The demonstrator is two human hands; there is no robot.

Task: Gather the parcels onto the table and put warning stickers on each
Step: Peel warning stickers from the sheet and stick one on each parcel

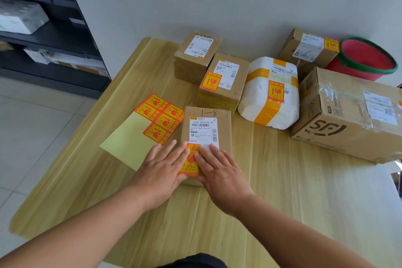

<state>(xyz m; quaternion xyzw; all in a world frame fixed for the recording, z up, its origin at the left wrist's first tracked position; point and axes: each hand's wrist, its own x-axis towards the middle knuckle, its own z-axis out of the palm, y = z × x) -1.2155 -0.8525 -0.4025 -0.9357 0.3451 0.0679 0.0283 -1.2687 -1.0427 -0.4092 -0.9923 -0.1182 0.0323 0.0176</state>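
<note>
Sticker [189, 164] sits on the near end of the flat parcel [225, 128] at the middle of the table [282, 191]. Both hands press it with fingers straight and flat, the left hand [159, 172] on its left side and the right hand [219, 172] on its right. Smoothing outward from the centre would, I judge, keep the edges from lifting. The head view also shows the sticker sheet [139, 137] touching the parcel's left side, more parcels behind it, some already stickered, a red bucket [365, 59] at far right, dark shelves [43, 28] at left, and pale floor tiles.
</note>
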